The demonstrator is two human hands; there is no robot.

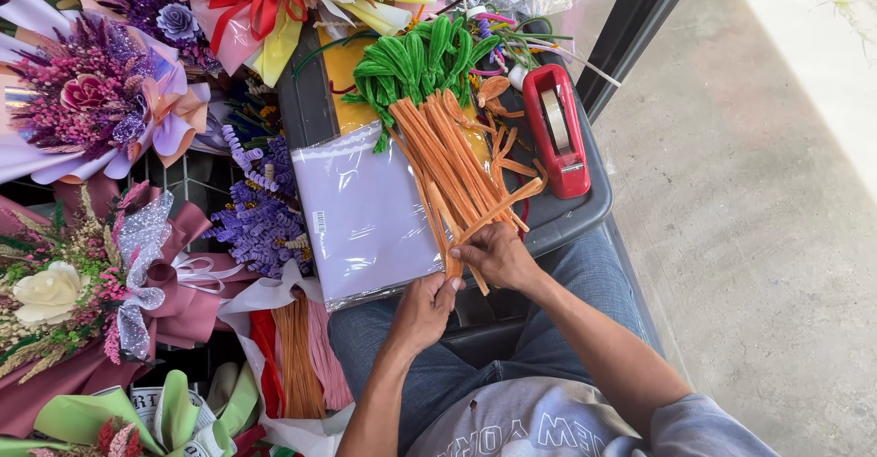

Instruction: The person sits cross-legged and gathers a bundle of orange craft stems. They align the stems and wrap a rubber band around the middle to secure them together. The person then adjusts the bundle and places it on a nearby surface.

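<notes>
Two hands (461,283) pinch one orange pipe cleaner (454,261) beside one tape dispenser (559,128).

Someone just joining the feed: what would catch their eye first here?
The bundle of orange pipe cleaners at centre, pinched at its lower end by both the left hand and the right hand. Green pipe cleaners fan out above it, a red tape dispenser sits right, and wrapped bouquets crowd the left.

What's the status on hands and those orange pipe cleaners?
Left hand and right hand pinch the orange pipe cleaners at their lower ends. Bundle lies over the lilac paper pack. Nothing blocking.
</notes>
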